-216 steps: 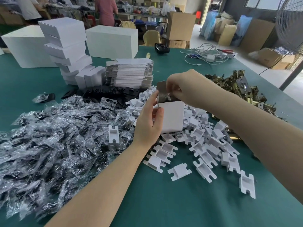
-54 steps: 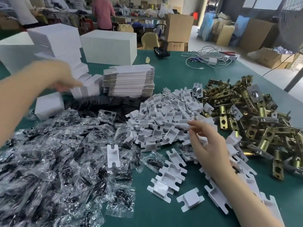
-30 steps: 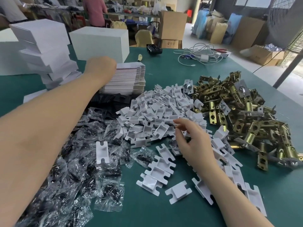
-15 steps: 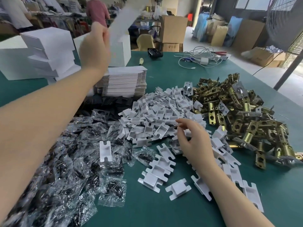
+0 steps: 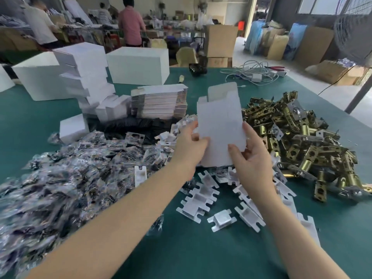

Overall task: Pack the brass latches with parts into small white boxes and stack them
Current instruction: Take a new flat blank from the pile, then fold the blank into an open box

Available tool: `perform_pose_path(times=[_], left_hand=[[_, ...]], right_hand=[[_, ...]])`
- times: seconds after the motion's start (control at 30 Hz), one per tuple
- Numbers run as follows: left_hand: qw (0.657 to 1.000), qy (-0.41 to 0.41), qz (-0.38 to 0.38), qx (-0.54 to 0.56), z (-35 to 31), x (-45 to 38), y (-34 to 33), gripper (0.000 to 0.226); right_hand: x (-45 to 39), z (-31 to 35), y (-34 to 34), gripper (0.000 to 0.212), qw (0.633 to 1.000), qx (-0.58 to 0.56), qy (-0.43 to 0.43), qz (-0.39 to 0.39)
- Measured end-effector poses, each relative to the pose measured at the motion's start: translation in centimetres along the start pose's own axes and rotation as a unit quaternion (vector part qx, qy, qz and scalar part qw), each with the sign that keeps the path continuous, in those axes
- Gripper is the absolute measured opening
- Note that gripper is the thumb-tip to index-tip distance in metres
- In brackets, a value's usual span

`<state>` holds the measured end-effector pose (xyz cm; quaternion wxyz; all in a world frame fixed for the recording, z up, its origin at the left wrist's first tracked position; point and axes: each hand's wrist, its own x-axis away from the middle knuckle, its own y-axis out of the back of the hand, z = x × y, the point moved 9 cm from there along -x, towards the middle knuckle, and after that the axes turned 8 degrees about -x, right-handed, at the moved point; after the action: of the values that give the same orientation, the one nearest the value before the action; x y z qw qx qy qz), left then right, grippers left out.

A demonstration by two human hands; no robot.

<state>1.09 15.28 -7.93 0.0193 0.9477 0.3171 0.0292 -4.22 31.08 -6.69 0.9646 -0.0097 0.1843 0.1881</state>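
A flat, unfolded white box blank [image 5: 220, 121] stands upright above the middle of the green table [image 5: 193, 256]. My left hand [image 5: 188, 147] grips its left edge and my right hand [image 5: 248, 158] pinches its lower right corner. A heap of brass latches [image 5: 296, 137] lies to the right. White card inserts [image 5: 203, 200] are scattered under and in front of my hands. Clear bags of small dark parts [image 5: 66, 178] cover the left. A stack of flat blanks [image 5: 159, 103] sits behind, and closed small white boxes [image 5: 84, 77] are stacked at the back left.
One closed small box [image 5: 73, 127] lies alone by the bag pile. Black plates [image 5: 128, 125] lie before the flat stack. Two large white cartons [image 5: 138, 65] stand at the back. Cables and chargers [image 5: 253, 74] lie at the far right. People work at benches behind.
My left hand brought a flat box blank down from the stack to the middle. My right hand left the card inserts and took hold of the blank's lower right corner.
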Motion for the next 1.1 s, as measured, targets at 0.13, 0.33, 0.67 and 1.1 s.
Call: perform_pose_path(times=[0.13,0.33,0.67,1.1], left_hand=[[0.998,0.040,-0.007,0.048,1.4,0.8,-0.4,0.018],[0.991,0.056,-0.014,0.117,2.4,0.5,-0.3,0.015],[0.991,0.058,0.014,0.120,2.7,0.0,0.2,0.016],[0.976,0.141,0.025,0.161,3.4,-0.8,0.9,0.022]], right_hand=[[0.1,-0.4,0.1,0.036,0.999,-0.040,-0.025,0.014],[0.1,-0.1,-1.2,0.064,0.989,-0.089,-0.028,0.114],[-0.2,-2.3,-0.6,0.051,0.984,-0.121,-0.078,0.107],[0.9,1.3,-1.8,0.037,0.945,0.226,0.160,0.172]])
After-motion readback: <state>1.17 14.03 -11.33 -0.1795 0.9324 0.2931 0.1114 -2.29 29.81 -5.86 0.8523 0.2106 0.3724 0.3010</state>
